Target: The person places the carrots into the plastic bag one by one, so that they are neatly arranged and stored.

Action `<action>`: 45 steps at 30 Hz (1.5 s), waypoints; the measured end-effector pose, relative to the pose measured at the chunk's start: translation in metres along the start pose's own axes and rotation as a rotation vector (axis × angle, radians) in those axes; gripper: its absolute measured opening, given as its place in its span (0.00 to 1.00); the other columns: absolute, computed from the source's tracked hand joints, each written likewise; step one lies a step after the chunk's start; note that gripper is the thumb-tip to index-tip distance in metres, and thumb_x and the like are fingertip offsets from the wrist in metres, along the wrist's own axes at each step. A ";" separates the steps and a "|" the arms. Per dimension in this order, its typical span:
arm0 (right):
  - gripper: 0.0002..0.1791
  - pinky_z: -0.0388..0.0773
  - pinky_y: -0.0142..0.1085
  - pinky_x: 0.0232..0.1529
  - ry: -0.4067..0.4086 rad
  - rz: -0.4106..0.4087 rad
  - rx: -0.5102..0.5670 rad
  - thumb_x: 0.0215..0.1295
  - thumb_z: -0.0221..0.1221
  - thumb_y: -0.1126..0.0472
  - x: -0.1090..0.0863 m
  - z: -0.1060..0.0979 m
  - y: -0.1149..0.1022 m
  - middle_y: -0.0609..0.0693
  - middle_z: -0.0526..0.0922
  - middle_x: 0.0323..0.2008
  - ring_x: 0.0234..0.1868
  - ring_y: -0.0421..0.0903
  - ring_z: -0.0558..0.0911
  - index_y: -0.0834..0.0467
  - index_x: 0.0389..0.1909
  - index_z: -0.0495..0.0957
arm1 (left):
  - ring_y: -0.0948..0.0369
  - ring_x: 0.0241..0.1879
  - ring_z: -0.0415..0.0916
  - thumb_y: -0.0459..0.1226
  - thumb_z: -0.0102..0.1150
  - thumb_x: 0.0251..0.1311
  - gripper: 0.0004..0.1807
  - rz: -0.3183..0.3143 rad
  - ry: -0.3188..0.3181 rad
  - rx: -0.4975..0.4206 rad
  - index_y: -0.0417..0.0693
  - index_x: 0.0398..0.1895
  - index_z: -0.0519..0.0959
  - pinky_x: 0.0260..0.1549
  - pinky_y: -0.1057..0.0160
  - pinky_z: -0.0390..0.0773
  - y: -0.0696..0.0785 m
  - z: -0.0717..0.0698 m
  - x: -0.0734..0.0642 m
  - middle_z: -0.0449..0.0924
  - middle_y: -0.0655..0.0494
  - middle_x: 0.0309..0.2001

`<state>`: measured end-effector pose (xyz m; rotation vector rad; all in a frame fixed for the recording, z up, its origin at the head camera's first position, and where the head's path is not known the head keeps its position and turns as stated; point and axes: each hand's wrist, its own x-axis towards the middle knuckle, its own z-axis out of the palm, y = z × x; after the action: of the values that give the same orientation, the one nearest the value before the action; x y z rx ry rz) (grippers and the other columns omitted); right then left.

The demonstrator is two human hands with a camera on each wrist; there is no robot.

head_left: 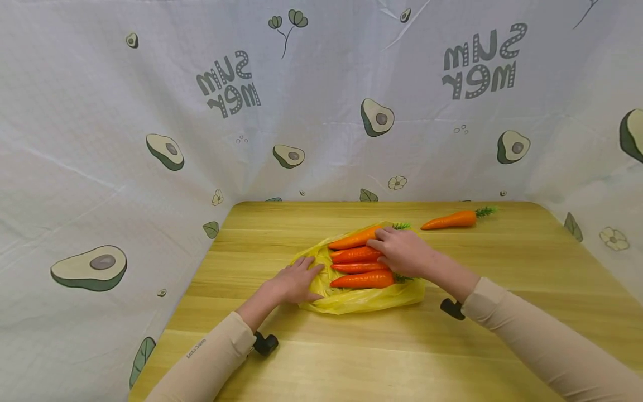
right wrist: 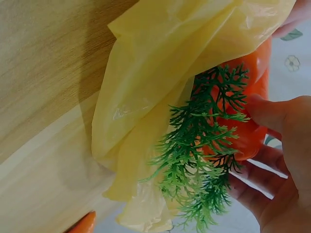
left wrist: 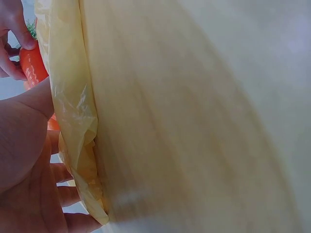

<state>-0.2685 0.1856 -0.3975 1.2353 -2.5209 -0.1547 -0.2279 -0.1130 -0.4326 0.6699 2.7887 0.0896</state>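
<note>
Several orange carrots (head_left: 364,279) with green leafy tops lie side by side on a crumpled yellow plastic bag (head_left: 361,302), their tips pointing left. My right hand (head_left: 406,252) reaches over their thick ends and grips a carrot (left wrist: 33,65) between thumb and fingers. Green fronds (right wrist: 194,145) hang beside that hand in the right wrist view, partly against the bag. My left hand (head_left: 296,281) rests at the bag's left end with fingers spread, touching the plastic. The right hand hides part of the middle carrots.
One more carrot (head_left: 449,220) lies apart on the wooden table (head_left: 382,357), near its back edge on the right. A white curtain (head_left: 321,95) printed with avocados stands behind the table and along its sides.
</note>
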 end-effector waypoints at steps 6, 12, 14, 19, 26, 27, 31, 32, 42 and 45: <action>0.18 0.79 0.38 0.32 0.019 -0.003 0.008 0.61 0.70 0.57 0.001 0.004 0.001 0.51 0.79 0.41 0.37 0.47 0.75 0.56 0.51 0.84 | 0.46 0.78 0.51 0.58 0.62 0.64 0.43 0.001 0.003 0.004 0.55 0.78 0.59 0.71 0.40 0.62 0.000 0.000 0.000 0.52 0.46 0.79; 0.17 0.82 0.41 0.39 0.028 -0.007 0.045 0.62 0.69 0.59 0.001 0.004 0.001 0.51 0.81 0.43 0.42 0.49 0.79 0.55 0.51 0.84 | 0.46 0.78 0.50 0.58 0.62 0.64 0.43 -0.002 -0.001 0.000 0.55 0.79 0.59 0.71 0.40 0.61 0.001 -0.001 -0.001 0.51 0.46 0.79; 0.17 0.82 0.42 0.41 0.030 -0.004 0.060 0.62 0.69 0.59 0.001 0.003 0.001 0.51 0.82 0.44 0.43 0.49 0.79 0.55 0.51 0.84 | 0.46 0.78 0.50 0.58 0.62 0.64 0.44 -0.004 -0.002 0.002 0.55 0.79 0.59 0.71 0.40 0.62 0.001 -0.001 -0.001 0.51 0.46 0.79; 0.18 0.83 0.45 0.46 0.044 0.005 0.088 0.60 0.70 0.59 -0.001 0.002 0.002 0.52 0.83 0.45 0.46 0.51 0.81 0.56 0.51 0.84 | 0.46 0.78 0.50 0.58 0.62 0.64 0.44 -0.007 0.000 0.002 0.55 0.79 0.59 0.71 0.41 0.61 0.001 0.000 -0.001 0.51 0.46 0.79; 0.18 0.82 0.49 0.51 0.066 0.021 0.097 0.61 0.70 0.57 -0.005 0.000 0.008 0.53 0.84 0.47 0.49 0.52 0.82 0.56 0.52 0.84 | 0.46 0.78 0.49 0.58 0.62 0.64 0.44 -0.007 -0.002 0.000 0.56 0.79 0.59 0.71 0.41 0.61 0.001 0.000 -0.001 0.51 0.47 0.79; 0.17 0.83 0.48 0.50 0.079 0.019 0.100 0.61 0.70 0.58 -0.006 0.000 0.009 0.53 0.84 0.46 0.48 0.52 0.82 0.56 0.51 0.84 | 0.46 0.78 0.49 0.58 0.62 0.64 0.44 -0.006 -0.002 0.000 0.56 0.79 0.59 0.71 0.40 0.61 0.001 0.000 -0.002 0.51 0.47 0.79; 0.15 0.83 0.47 0.46 0.145 0.018 0.111 0.60 0.71 0.59 -0.008 -0.004 0.014 0.54 0.84 0.43 0.44 0.52 0.83 0.57 0.48 0.84 | 0.46 0.78 0.50 0.58 0.61 0.64 0.44 -0.004 0.001 0.005 0.55 0.79 0.59 0.71 0.41 0.61 0.001 0.000 -0.002 0.51 0.46 0.79; 0.15 0.84 0.47 0.45 0.154 0.027 0.112 0.60 0.71 0.59 -0.009 -0.005 0.015 0.54 0.84 0.43 0.43 0.52 0.83 0.57 0.48 0.85 | 0.47 0.78 0.50 0.58 0.61 0.64 0.44 -0.004 0.002 0.005 0.55 0.79 0.59 0.71 0.41 0.61 0.000 0.000 -0.002 0.51 0.46 0.79; 0.20 0.84 0.50 0.40 0.155 0.156 0.137 0.63 0.69 0.58 -0.020 -0.015 0.039 0.57 0.83 0.50 0.45 0.55 0.85 0.58 0.55 0.82 | 0.46 0.77 0.52 0.58 0.62 0.64 0.43 0.007 0.010 0.005 0.54 0.78 0.60 0.70 0.40 0.63 0.001 0.000 -0.003 0.53 0.45 0.78; 0.19 0.83 0.53 0.44 0.142 0.208 0.150 0.65 0.67 0.57 -0.024 -0.018 0.049 0.58 0.83 0.52 0.50 0.58 0.83 0.57 0.55 0.82 | 0.47 0.78 0.52 0.58 0.61 0.64 0.43 0.009 0.009 0.009 0.54 0.78 0.60 0.70 0.40 0.63 0.001 -0.001 -0.003 0.52 0.46 0.79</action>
<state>-0.2853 0.2360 -0.3748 0.9880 -2.5528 0.1683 -0.2253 -0.1138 -0.4313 0.6865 2.7965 0.0825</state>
